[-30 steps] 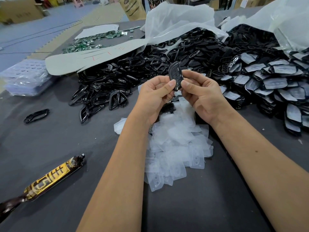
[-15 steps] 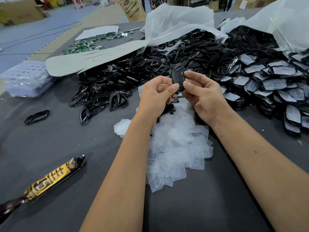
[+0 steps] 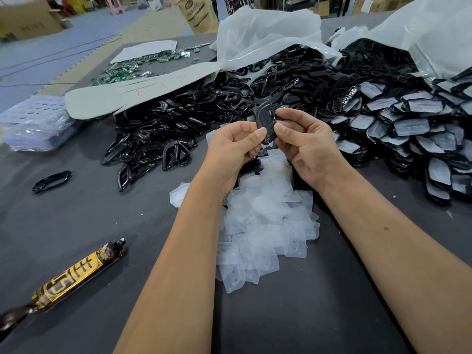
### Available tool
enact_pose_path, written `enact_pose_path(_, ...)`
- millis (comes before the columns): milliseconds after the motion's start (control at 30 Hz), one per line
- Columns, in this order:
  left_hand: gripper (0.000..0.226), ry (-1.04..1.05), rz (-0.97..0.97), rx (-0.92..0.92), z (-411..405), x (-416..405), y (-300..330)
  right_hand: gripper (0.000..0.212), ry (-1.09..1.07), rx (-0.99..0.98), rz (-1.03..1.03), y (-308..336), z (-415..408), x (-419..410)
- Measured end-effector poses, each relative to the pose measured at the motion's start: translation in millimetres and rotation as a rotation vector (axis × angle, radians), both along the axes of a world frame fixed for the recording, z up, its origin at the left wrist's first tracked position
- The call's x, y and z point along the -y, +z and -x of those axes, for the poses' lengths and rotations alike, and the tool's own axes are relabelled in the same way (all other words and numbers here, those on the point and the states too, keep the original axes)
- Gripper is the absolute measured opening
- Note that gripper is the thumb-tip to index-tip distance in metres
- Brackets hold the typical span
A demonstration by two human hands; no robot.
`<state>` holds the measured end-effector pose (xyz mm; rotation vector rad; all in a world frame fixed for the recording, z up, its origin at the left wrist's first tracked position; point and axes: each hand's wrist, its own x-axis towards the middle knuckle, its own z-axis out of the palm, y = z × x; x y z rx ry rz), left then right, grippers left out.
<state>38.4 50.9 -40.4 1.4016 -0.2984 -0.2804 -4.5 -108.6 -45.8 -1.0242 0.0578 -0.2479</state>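
Observation:
A black key-fob shell (image 3: pixel 265 118) stands upright between my two hands above the grey table (image 3: pixel 76 226). My left hand (image 3: pixel 233 146) pinches its left edge with thumb and curled fingers. My right hand (image 3: pixel 305 145) pinches its right side, thumb on the front and fingers curled behind. The lower end of the shell is hidden by my thumbs. Under my hands lies a heap of translucent white rubber pads (image 3: pixel 265 226).
Black frame parts (image 3: pixel 163 139) are piled to the left, film-covered black shells (image 3: pixel 413 134) to the right, white plastic bags (image 3: pixel 265 37) behind. A lone black frame (image 3: pixel 51 181), a gold-and-black tube (image 3: pixel 71 279), green circuit boards (image 3: pixel 127 70) and bagged trays (image 3: pixel 33 123) lie left.
Both hands have kept hold of the black shell and turned it slightly, so its ribbed front faces me more. Nothing else on the table has moved.

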Motion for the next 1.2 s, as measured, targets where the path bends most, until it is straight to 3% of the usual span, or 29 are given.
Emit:
enact_pose_path(67, 0.005, 0.044, -0.06, 0.048, -1.2, -0.9, -0.2, 0.026, -0.087, 0.043, 0.206, 2.4, 2.1, 2.3)
enact_pose_path(167, 0.019, 0.107, -0.163, 0.112, -1.4, 2.3, 1.5, 0.025, -0.34, 0.11, 0.753, 6.4, 5.8, 9.2)
enact_pose_path(233, 0.022, 0.111, -0.201, 0.139, -0.6, 13.8, 8.0, 0.026, -0.462, 0.141, 1.007, 10.7, 11.2, 16.6)
enact_pose_path(467, 0.022, 0.039, -0.273, 0.247, 2.4, 107.9, 36.2, 0.029, -0.712, 0.142, 1.485, 34.2, 38.6, 87.2)
enact_pose_path(567, 0.03, -0.066, -0.346, 0.34, 16.9, 153.2, 34.6, 0.029, -0.764, 0.008, 1.588, 37.9, 57.1, 126.9)
enact_pose_path(700, 0.037, -0.174, -0.484, 0.611, 39.9, 208.7, 28.8, 0.034, -0.849, -0.164, 1.648, 41.0, 85.7, 172.3)
enact_pose_path(867, 0.046, -0.282, -0.92, 0.87, 48.9, 252.1, 23.7, 0.039, -0.714, -0.371, 1.776, 42.7, 100.7, 202.1)
enact_pose_path(933, 0.045, -0.277, -0.897, 0.883, 51.0, 254.3, 21.7, 0.04, -0.69, -0.385, 1.781, 43.7, 100.5, 204.2)
enact_pose_path(1067, 0.034, -0.114, -0.66, 0.817, 51.1, 239.3, 23.7, 0.041, -0.725, -0.391, 1.737, 50.2, 93.5, 200.9)
enact_pose_path(1200, 0.028, 0.023, -0.661, 0.757, 42.0, 210.2, 30.0, 0.038, -0.749, -0.287, 1.673, 57.3, 70.5, 171.8)
